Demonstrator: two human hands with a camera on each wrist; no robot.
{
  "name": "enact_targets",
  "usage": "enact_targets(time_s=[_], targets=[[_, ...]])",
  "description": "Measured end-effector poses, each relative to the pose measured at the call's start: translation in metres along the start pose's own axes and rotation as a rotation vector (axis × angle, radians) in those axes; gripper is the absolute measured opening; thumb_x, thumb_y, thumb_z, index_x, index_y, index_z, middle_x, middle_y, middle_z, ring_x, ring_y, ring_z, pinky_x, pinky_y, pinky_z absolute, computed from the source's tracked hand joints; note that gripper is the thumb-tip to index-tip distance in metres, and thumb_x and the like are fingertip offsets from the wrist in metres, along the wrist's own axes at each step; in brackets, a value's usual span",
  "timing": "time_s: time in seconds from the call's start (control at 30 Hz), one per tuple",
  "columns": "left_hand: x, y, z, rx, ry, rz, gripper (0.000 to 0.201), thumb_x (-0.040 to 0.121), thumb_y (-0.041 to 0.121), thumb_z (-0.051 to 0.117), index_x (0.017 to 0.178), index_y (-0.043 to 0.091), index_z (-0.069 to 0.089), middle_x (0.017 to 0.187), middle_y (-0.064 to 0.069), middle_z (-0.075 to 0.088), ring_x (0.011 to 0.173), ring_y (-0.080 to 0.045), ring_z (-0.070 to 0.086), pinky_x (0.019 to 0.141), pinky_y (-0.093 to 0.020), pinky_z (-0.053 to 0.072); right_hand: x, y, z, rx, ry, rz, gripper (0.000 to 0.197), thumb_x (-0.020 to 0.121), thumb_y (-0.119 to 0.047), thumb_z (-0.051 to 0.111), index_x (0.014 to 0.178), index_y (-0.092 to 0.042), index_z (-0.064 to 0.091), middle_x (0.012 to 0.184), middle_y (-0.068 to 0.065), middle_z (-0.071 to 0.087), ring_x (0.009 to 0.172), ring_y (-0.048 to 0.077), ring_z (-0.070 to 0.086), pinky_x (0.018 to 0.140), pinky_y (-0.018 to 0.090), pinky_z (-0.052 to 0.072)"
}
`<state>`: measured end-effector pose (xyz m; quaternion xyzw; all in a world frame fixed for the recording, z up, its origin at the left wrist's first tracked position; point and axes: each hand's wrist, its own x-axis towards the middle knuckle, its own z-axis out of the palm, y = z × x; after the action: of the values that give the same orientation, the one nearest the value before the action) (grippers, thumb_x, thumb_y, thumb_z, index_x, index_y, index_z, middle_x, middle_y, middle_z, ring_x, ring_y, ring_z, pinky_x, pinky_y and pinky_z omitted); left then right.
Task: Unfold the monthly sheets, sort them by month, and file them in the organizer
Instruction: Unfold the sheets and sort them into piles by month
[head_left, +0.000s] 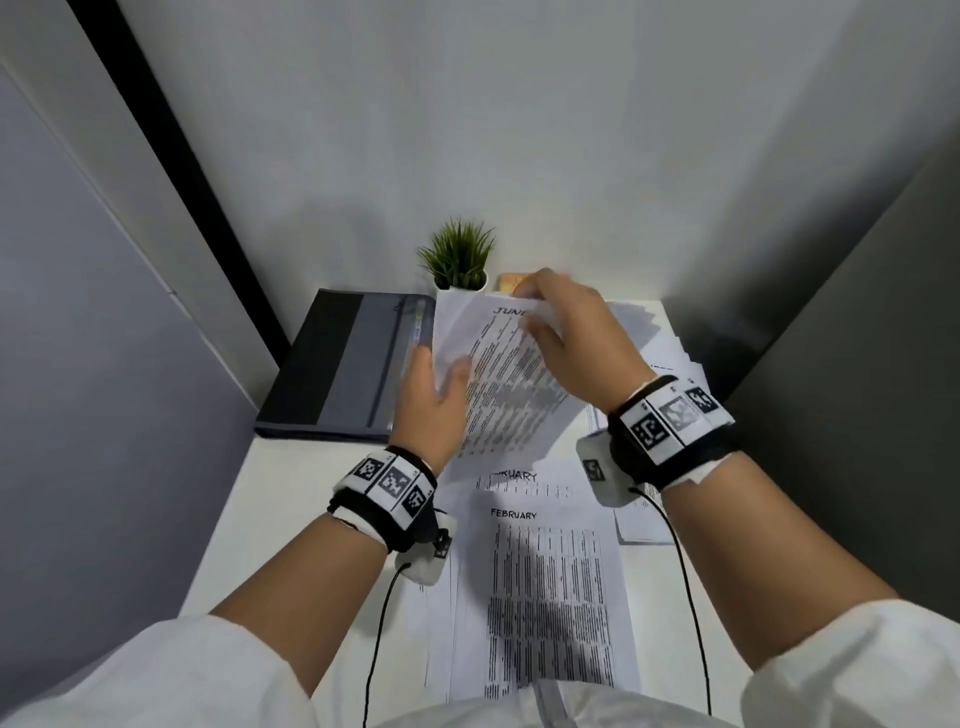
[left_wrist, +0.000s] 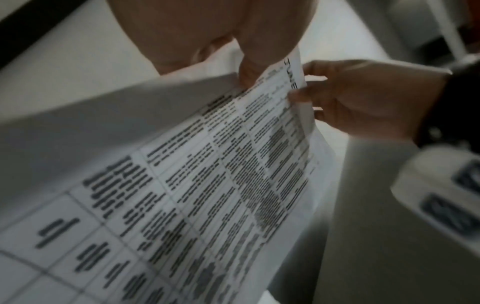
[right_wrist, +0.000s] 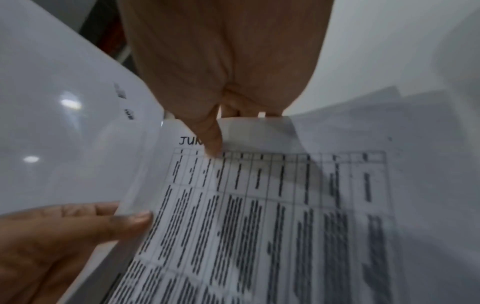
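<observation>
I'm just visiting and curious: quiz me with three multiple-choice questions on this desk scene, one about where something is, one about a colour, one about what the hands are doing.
1. Where does the organizer lie?
A. far left of the desk, closed
B. on the person's lap
C. on top of the February sheet

2. What colour is the plant's pot?
A. red
B. white
C. black

3. How is the June sheet held?
A. flat on the desk, untouched
B. by one hand only
C. lifted off the desk, by both hands

Answers:
1 A, it lies shut beside the plant.
2 B, the pot is white like the desk.
3 C, the left hand pinches its side edge and the right hand its top, above the February sheet.
</observation>
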<state>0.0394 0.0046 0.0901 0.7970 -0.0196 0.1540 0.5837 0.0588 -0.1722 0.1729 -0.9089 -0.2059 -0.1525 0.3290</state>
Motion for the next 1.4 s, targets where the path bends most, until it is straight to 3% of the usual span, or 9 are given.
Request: enact_targets(time_s=[0.2, 0.33, 0.5, 0.67, 0.97, 1.17, 1.27, 1.33, 1.4], targets=[[0.032, 0.002, -0.004, -0.216, 0.067, -0.015, 0.01, 0.096, 0.034, 0.051, 0.099, 0.044, 0.052, 0.099, 0.016, 0.068, 0.092, -0.001, 0.066, 0.072, -0.019, 0.056, -0.023, 0.058, 0.01, 0.494, 0.397, 0.506, 0.076, 0.079, -0.021, 0.076, 0.137, -0.019, 0.027, 0.134, -0.002, 0.041, 0.124, 0.006, 0.041, 0.099, 0.016, 0.034], [0.028, -0.001, 0.012, -0.241, 0.004, -0.05, 0.03, 0.094, 0.05, 0.049, 0.116, 0.03, 0.046, 0.1, 0.012, 0.069, 0.09, -0.009, 0.068, 0.073, -0.031, 0.058, -0.039, 0.089, 0.041, 0.86, 0.228, 0.714, 0.028, 0.088, -0.01, 0.065, 0.115, -0.011, 0.059, 0.102, -0.004, 0.069, 0.099, 0.014, 0.065, 0.088, 0.028, 0.052], [0.01, -0.026, 0.028, -0.035, 0.006, -0.02, 0.071, 0.092, 0.063, 0.032, 0.145, 0.018, 0.02, 0.134, -0.009, 0.052, 0.117, -0.017, 0.057, 0.098, -0.039, 0.05, -0.043, 0.105, 0.057, 0.892, 0.375, 0.62, 0.024, 0.093, -0.005, 0.056, 0.103, -0.025, 0.065, 0.101, -0.013, 0.072, 0.096, 0.003, 0.067, 0.074, 0.012, 0.05], [-0.009, -0.06, 0.041, -0.028, -0.041, -0.073, 0.021, 0.098, 0.037, 0.038, 0.117, 0.042, 0.031, 0.099, 0.01, 0.056, 0.086, 0.008, 0.058, 0.077, -0.036, 0.056, -0.072, 0.124, 0.092, 0.88, 0.245, 0.8, 0.029, 0.092, -0.001, 0.054, 0.105, -0.025, 0.063, 0.109, -0.005, 0.07, 0.105, 0.014, 0.064, 0.085, 0.028, 0.051], [0.0, -0.09, 0.064, -0.05, -0.036, -0.301, 0.044, 0.099, 0.022, 0.039, 0.105, 0.064, 0.026, 0.095, 0.019, 0.052, 0.072, 0.02, 0.053, 0.063, -0.003, 0.043, -0.064, 0.138, 0.127, 0.825, 0.241, 1.052, 0.017, 0.07, 0.003, 0.041, 0.067, -0.013, 0.047, 0.076, 0.005, 0.049, 0.079, 0.022, 0.044, 0.071, 0.032, 0.036], [0.017, -0.077, 0.06, 0.001, -0.002, -0.325, 0.019, 0.102, 0.02, 0.035, 0.099, 0.038, 0.037, 0.088, 0.019, 0.046, 0.071, 0.015, 0.05, 0.067, -0.013, 0.038, -0.069, 0.159, 0.124, 0.768, 0.199, 1.072, 0.018, 0.087, -0.008, 0.055, 0.102, -0.016, 0.05, 0.107, 0.0, 0.055, 0.101, 0.024, 0.053, 0.079, 0.029, 0.041], [0.031, -0.07, 0.051, -0.016, 0.032, -0.34, 0.018, 0.101, 0.033, 0.037, 0.118, 0.033, 0.044, 0.111, 0.005, 0.057, 0.095, 0.017, 0.052, 0.083, -0.024, 0.048, -0.083, 0.167, 0.121, 0.91, 0.138, 1.179, 0.067, 0.086, -0.025, 0.069, 0.139, -0.019, 0.028, 0.131, 0.007, 0.043, 0.11, 0.023, 0.052, 0.097, 0.038, 0.042], [0.035, -0.063, 0.049, 0.004, 0.012, -0.435, 0.041, 0.1, 0.041, 0.038, 0.134, 0.018, 0.042, 0.137, -0.005, 0.05, 0.127, -0.011, 0.046, 0.109, -0.042, 0.038, -0.095, 0.162, 0.121, 1.14, 0.047, 1.199, 0.073, 0.081, -0.029, 0.073, 0.139, -0.015, 0.031, 0.129, 0.017, 0.051, 0.108, 0.028, 0.06, 0.096, 0.041, 0.049], [0.035, -0.056, 0.053, -0.064, 0.0, -0.464, 0.025, 0.1, 0.038, 0.04, 0.119, 0.022, 0.046, 0.125, -0.006, 0.055, 0.115, -0.02, 0.053, 0.107, -0.051, 0.038, -0.105, 0.155, 0.121, 1.324, 0.021, 1.167, 0.047, 0.08, -0.027, 0.072, 0.114, -0.003, 0.05, 0.11, 0.019, 0.061, 0.097, 0.029, 0.067, 0.086, 0.039, 0.056]])
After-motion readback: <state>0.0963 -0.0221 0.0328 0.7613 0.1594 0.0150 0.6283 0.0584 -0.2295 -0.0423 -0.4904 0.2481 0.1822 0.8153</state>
